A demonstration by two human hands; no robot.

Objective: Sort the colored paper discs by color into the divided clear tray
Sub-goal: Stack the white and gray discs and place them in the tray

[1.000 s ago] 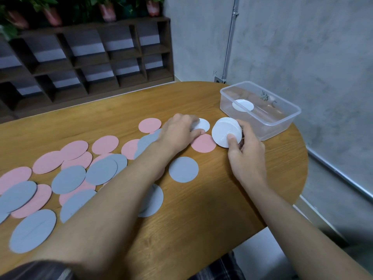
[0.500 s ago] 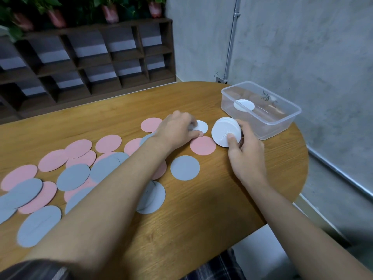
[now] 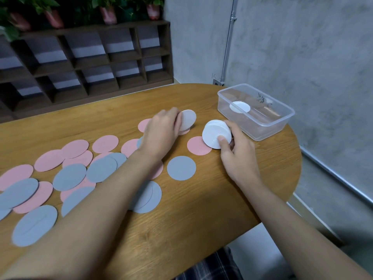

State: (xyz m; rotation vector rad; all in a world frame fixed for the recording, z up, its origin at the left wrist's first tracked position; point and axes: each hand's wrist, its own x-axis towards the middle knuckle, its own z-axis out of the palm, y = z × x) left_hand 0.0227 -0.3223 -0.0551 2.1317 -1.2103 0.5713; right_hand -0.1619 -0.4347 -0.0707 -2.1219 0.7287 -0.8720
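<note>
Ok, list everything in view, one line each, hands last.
Table: one, brown wood.
Pink discs: roughly a dozen, pink, overlapping across the table's left and middle.
Grey discs: roughly ten, grey, mixed among the pink.
Clear tray: one, clear, table's far right.
Tray disc: one, white, inside the tray.
Shelf: one, dark, back wall, potted plants on top.
Left hand: pinches one raised white disc.
Right hand: grips a white stack beside the tray.
</note>
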